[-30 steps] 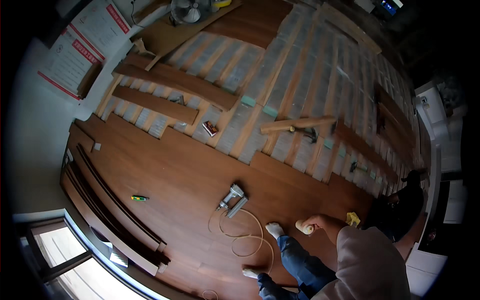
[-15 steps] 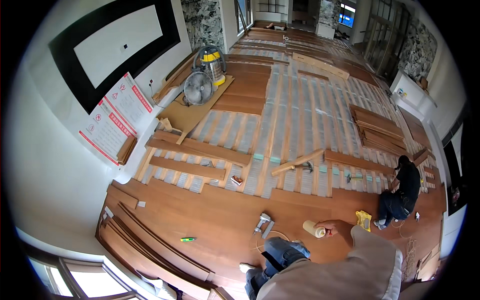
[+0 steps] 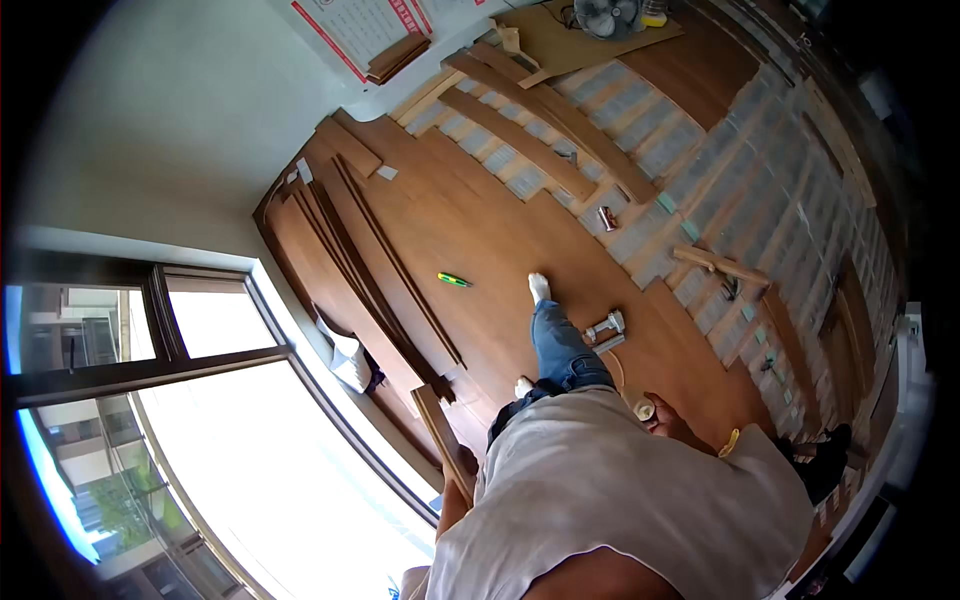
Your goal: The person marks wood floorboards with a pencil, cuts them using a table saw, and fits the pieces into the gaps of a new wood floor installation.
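My right hand (image 3: 668,416) is closed around a cream-coloured cylindrical bottle (image 3: 645,410), its round end facing up. A narrow wooden floorboard (image 3: 437,428) rises beside my left hip. My left hand (image 3: 462,474) grips its lower part, though most of the fingers are hidden. Forward of my right hand, a grey nail gun (image 3: 606,328) lies on the laid floor with its hose (image 3: 622,368) curling towards me. A green and yellow utility knife (image 3: 454,280) lies to the left of my outstretched foot.
Long dark boards (image 3: 350,270) are stacked along the left wall by the window (image 3: 215,310). Ahead, loose planks (image 3: 520,140) lie over open battens, with a hammer (image 3: 728,288) and a small red can (image 3: 607,218). A co-worker (image 3: 822,465) crouches at the far right.
My view has swung left towards the window. One leg has stepped out in front of me. My left arm and the floorboard have come into view; the bottle stays in my right hand.
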A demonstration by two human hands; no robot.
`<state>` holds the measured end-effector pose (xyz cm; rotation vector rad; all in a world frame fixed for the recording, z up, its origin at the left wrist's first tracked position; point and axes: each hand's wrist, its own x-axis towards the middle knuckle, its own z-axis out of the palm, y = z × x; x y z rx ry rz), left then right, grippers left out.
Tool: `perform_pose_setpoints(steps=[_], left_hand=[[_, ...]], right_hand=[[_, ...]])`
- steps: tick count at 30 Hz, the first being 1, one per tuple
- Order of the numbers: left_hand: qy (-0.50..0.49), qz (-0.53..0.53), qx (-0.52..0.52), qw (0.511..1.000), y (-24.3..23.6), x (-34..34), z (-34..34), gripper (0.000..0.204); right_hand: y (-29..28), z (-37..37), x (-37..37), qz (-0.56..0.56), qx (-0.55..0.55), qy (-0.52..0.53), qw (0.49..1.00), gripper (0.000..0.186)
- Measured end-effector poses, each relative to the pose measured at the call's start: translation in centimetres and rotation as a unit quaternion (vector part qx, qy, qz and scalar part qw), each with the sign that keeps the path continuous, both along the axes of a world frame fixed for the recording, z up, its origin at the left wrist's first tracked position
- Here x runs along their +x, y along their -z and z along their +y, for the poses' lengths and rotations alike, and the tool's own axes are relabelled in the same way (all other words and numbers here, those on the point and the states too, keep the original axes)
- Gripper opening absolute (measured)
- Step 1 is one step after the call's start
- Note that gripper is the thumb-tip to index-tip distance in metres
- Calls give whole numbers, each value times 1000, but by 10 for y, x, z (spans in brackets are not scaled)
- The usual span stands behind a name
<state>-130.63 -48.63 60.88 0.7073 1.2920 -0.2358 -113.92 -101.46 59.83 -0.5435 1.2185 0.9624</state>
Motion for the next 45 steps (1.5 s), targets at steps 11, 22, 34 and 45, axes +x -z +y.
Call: perform_pose_setpoints(steps=[11,22,34,45], left_hand=[[-25,12,-31,999,-53,162,-26,39],[74,-4,-68,995,-58,354,101,45],[376,25,70,924,-52,737,388,60],[694,-19,259,671,-40,1088,468,60]], right_hand=[[-11,34,452,-347,302,81,884,49],[-166,255,647,-497,169,89,847,52],[-65,355,738,-326,-101,302,890,57],[-10,446,704,-78,-241,-64,965,56]])
